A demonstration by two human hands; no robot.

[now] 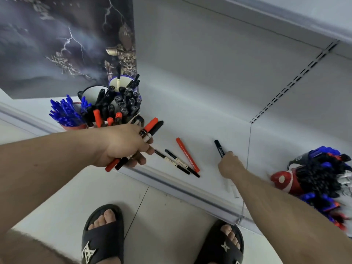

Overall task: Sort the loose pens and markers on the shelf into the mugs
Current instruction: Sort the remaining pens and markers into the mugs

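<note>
My left hand (123, 145) grips a bundle of red and black markers (150, 128) just above the white shelf (200, 111), beside a cluster of mugs. That cluster includes a red mug of blue pens (65, 113), a mug of black and red markers (106, 109) and a white mug (121, 83) behind. My right hand (229, 164) pinches a black marker (219, 147) near the shelf's front edge. Loose on the shelf between my hands lie a red marker (186, 154) and two thin black-and-cream pens (175, 161).
A dark poster (57, 44) stands at the shelf's left end. At the far right, more red holders (285, 181) are packed with black, blue and red pens. The shelf's front rail (181, 189) runs diagonally; my sandalled feet stand on the tiled floor below.
</note>
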